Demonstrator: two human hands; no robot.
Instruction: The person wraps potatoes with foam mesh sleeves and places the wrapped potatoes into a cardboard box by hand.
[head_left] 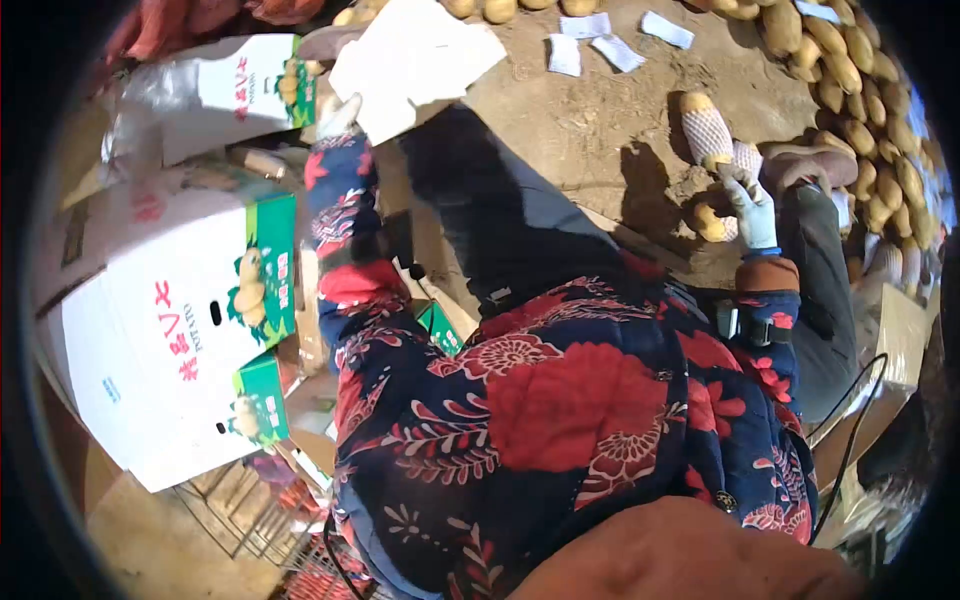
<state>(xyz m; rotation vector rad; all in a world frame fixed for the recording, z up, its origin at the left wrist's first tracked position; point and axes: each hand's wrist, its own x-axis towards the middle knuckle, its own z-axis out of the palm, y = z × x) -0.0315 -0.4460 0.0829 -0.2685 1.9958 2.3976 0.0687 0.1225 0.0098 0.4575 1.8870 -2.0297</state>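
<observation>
My left hand (338, 118), in a pale glove, is closed on the lower left edge of a white sheet (415, 60). At the right, my right hand (752, 208), also gloved, has its fingertips at the lower end of a potato in a white foam net (706, 130) and appears to grip it. Another piece of white netting (746, 157) shows beside those fingers. Just left of my right hand lies a potato (711, 222) partly covered by netting.
Potatoes (885, 190) are heaped along the right edge. Several small white packets (617, 53) lie on the dirt ground (570, 120). White and green potato cartons (150, 330) stand at the left. A shoe (810, 163) is near my right hand; an open carton (900, 335) sits at the lower right.
</observation>
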